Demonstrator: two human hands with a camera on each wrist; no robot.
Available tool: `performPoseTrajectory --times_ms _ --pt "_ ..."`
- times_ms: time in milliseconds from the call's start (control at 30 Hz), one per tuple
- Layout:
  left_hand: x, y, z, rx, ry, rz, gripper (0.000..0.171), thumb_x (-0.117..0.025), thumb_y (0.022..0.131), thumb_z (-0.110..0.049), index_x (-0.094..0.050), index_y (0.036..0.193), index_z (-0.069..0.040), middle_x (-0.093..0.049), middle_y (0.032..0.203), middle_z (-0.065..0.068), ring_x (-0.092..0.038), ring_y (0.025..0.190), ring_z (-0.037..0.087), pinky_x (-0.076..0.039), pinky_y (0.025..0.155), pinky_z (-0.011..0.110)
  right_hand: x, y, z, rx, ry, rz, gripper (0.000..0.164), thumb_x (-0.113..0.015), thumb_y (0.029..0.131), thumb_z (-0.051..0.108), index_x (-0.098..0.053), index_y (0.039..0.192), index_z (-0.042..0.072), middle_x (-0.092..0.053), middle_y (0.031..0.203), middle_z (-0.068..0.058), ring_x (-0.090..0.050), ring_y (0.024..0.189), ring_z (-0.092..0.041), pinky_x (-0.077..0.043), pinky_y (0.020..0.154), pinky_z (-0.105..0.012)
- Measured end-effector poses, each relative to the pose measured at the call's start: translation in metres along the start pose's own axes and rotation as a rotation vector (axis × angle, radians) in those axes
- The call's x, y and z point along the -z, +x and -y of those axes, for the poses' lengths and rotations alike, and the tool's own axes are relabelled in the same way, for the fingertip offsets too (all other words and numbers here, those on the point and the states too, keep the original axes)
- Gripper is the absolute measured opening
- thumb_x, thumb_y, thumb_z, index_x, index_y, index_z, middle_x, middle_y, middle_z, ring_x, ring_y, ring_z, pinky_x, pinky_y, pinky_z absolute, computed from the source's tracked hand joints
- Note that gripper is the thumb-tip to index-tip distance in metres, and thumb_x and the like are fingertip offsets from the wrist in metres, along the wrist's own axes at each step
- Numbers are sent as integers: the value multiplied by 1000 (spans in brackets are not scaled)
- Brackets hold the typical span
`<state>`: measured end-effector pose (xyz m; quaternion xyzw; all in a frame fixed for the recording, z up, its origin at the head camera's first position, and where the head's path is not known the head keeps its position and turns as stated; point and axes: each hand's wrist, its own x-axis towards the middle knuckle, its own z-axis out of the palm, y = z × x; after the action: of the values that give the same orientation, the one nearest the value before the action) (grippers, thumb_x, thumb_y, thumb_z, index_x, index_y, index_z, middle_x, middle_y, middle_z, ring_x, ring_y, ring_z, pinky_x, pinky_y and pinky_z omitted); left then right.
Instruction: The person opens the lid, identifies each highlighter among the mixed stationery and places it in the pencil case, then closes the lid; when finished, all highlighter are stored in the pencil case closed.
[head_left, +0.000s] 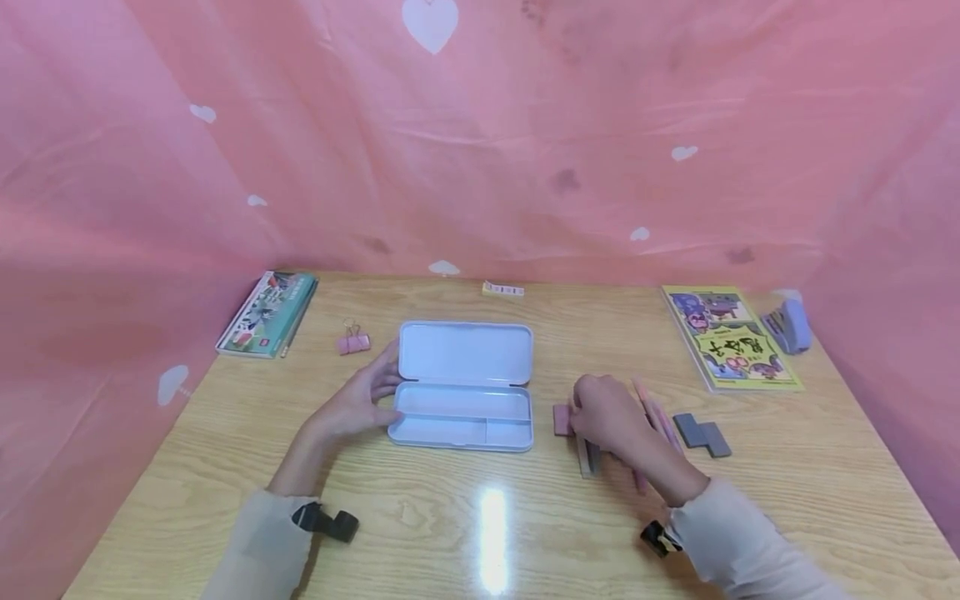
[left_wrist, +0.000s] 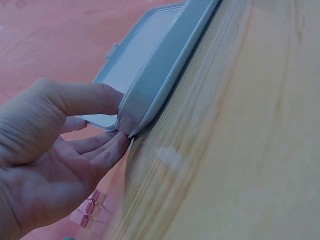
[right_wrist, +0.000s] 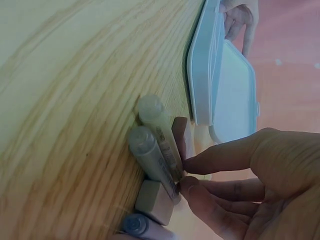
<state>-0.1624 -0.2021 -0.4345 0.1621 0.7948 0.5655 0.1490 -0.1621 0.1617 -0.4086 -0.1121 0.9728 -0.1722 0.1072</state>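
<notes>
A pale blue pencil case (head_left: 435, 431) lies with its lid open on the table, showing its divided tray. My left hand (head_left: 356, 404) grips the case's left end, thumb at the rim and fingers round the corner in the left wrist view. To the right of the case, my right hand (head_left: 606, 412) pinches the far end of a beige marker (right_wrist: 166, 140) between thumb and fingertips. Beside it lies a grey marker (right_wrist: 154, 161). A pink eraser (head_left: 561, 420) is next to these, and a small block (right_wrist: 154, 201) sits beyond the grey marker.
Pink pens (head_left: 662, 423) and two grey blocks (head_left: 702, 435) lie right of my right hand. Farther off are a yellow-covered book (head_left: 731, 337), a purple object (head_left: 791, 325), a small white strip (head_left: 502, 289), a pink binder clip (head_left: 353, 342) and a teal book (head_left: 272, 315).
</notes>
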Motion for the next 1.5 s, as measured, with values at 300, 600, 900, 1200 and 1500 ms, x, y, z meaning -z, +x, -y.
performPoseTrajectory --times_ms 300,600,900,1200,1500 --pt "2 -3 -9 11 -12 -9 105 -66 73 14 -4 153 -14 -38 141 22 -42 127 38 -35 110 48 1 1 5 0 -14 -19 35 -62 70 -1 -38 49 15 -34 46 5 -39 39 -10 -26 34 -17" --pt "1 2 7 -11 -16 1 107 -67 73 14 -2 153 -18 -38 141 22 -42 128 38 -34 110 47 -1 -1 1 -14 -13 13 35 -57 74 4 -38 48 16 -30 46 6 -36 40 -10 -29 36 -19" --pt "2 5 22 -6 -3 -16 110 -71 73 9 -5 152 -29 -41 140 14 -45 127 30 -37 110 40 55 0 12 21 2 -50 24 -67 73 11 -69 93 -3 -63 76 -10 -50 51 -16 -42 46 -25" --pt "1 1 17 -9 -8 -7 111 -71 72 10 -3 153 -25 -41 140 17 -45 126 32 -36 110 41 58 22 50 203 25 -32 27 -67 74 7 -70 100 -1 -70 85 -11 -62 67 -16 -51 54 -26" --pt "4 5 27 -20 -13 1 111 -71 72 9 -3 153 -26 -41 140 15 -46 125 30 -39 108 35 26 54 124 431 23 13 21 -72 79 7 -73 100 4 -72 88 -7 -63 72 -13 -53 63 -23"
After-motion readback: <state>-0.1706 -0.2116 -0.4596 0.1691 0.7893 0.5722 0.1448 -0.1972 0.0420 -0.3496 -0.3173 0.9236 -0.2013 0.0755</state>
